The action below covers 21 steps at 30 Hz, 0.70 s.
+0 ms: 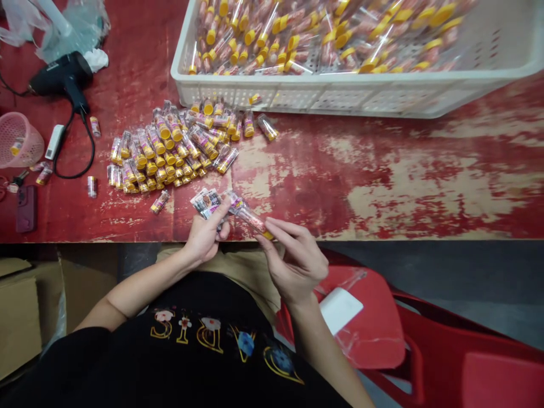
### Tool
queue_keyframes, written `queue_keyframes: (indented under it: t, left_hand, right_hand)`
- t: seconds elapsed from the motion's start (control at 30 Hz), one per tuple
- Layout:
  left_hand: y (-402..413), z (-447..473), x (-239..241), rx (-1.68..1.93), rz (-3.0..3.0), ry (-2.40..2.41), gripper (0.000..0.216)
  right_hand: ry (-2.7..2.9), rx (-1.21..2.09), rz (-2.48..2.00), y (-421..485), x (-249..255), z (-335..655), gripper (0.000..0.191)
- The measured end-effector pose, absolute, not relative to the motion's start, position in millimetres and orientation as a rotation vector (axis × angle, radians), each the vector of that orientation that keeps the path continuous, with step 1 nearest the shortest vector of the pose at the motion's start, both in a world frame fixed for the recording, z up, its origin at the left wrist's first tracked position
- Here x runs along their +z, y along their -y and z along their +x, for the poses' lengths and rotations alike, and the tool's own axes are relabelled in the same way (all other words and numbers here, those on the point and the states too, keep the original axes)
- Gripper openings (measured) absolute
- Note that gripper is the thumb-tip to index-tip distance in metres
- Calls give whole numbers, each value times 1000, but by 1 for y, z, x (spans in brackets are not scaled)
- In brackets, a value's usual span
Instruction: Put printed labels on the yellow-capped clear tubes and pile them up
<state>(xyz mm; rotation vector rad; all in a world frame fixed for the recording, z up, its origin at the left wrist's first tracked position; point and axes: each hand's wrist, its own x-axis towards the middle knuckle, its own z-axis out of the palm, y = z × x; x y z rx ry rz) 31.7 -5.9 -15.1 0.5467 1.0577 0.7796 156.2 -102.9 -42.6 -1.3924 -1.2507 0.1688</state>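
the right hand [297, 258] is pinching a clear tube [251, 218] near its yellow cap [267, 234], the tube spanning between both hands. the left hand [205, 235] is gripping printed labels [206, 202] by the tube's far end. from here the tube is looking light, stiff, slick, maybe crackable; the cap is probably offering the surest hold.

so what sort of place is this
Probably a small packing workshop. A large white crate holds many yellow-capped tubes, a heap of small labelled containers lies on the worn red table, and what looks like a black hair dryer or heat gun lies nearby.
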Motion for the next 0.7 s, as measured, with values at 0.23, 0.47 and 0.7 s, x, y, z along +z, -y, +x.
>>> queue_keyframes:
  t: [0.23, 0.47, 0.7]
  left_hand:
    - [8, 32, -15, 797, 584, -1035, 48]
    - [8, 25, -16, 737, 660, -987, 48]
    - [20, 24, -14, 752, 776, -954, 45]
  right_hand:
    - [1165, 205, -1421, 107, -44, 147, 58]
    - [1045, 467, -1388, 106, -44, 141, 53]
    - [1038, 355, -1370, 92, -34, 135, 39]
